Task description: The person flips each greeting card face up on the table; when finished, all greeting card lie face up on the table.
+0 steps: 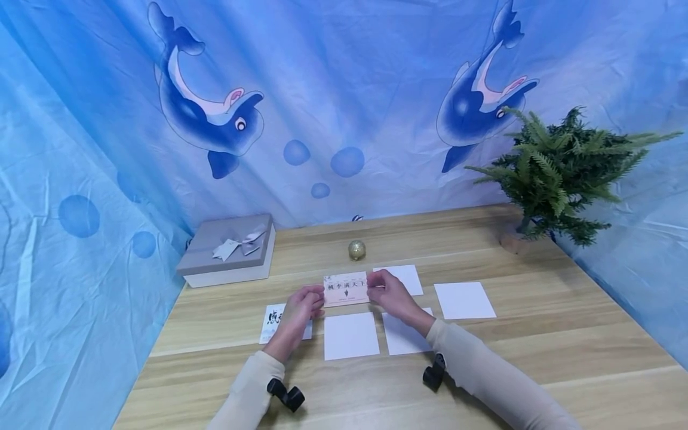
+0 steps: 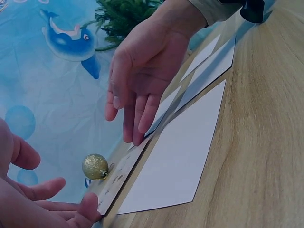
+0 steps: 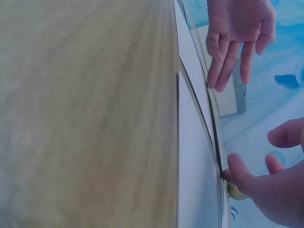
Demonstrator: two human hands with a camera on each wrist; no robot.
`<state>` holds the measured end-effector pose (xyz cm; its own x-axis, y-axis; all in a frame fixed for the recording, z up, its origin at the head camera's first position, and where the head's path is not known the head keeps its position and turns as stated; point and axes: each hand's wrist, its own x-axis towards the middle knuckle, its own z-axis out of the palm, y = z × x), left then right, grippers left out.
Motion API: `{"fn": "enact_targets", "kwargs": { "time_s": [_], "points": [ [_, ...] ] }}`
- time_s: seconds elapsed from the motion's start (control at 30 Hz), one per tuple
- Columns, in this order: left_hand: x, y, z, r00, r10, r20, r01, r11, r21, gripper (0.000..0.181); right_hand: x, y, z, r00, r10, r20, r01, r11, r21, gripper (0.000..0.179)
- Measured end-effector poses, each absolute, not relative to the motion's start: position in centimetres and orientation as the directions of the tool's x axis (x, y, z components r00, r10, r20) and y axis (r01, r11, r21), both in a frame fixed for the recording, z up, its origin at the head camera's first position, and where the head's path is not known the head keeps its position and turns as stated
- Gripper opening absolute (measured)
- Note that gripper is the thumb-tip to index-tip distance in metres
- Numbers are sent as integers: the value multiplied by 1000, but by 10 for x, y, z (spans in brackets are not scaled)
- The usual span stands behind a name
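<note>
A printed card (image 1: 346, 290) with dark Chinese characters lies flat on the table between both hands. At its left edge, my left hand (image 1: 298, 313) touches it with extended fingers. My right hand (image 1: 396, 297) is at the opposite edge, its fingers loosely straight in the left wrist view. Below the printed card is a blank white card (image 1: 352, 336); a second white card (image 1: 404, 333) lies partly under my right forearm. Another printed card (image 1: 272, 318) with black brush writing is partly covered by my left hand. In the right wrist view the left hand (image 3: 240, 35) shows spread fingers.
Two more white cards lie to the right: one behind my right hand, and a far-right card (image 1: 465, 300). A gold glitter ball (image 1: 357, 250) sits behind the cards. A grey lidded box (image 1: 226, 248) with a ribbon stands back left, a small artificial pine (image 1: 559, 173) back right.
</note>
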<state>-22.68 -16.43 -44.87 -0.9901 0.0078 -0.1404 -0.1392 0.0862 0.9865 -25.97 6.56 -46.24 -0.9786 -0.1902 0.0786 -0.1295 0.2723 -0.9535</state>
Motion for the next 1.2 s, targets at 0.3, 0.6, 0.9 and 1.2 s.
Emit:
{"fn": "enact_targets", "kwargs": {
  "time_s": [0.3, 0.6, 0.9, 1.2],
  "points": [
    [-226, -164, -448, -990, 16, -138, -136, 91, 987, 42, -259, 67, -466, -979, -190, 77, -131, 292, -947, 28],
    [-225, -168, -446, -991, 14, -130, -128, 102, 987, 40, -256, 71, -465, -974, -203, 97, -157, 301, -940, 28],
    [-214, -175, -437, -985, 37, -170, -162, 157, 974, 40, -244, 84, -457, -963, -221, 154, -217, 294, -931, 25],
    [-196, -176, -422, -972, 110, -208, -193, 140, 971, 43, -228, 95, -452, -919, -342, 197, -325, 373, -869, 23]
  ]
}}
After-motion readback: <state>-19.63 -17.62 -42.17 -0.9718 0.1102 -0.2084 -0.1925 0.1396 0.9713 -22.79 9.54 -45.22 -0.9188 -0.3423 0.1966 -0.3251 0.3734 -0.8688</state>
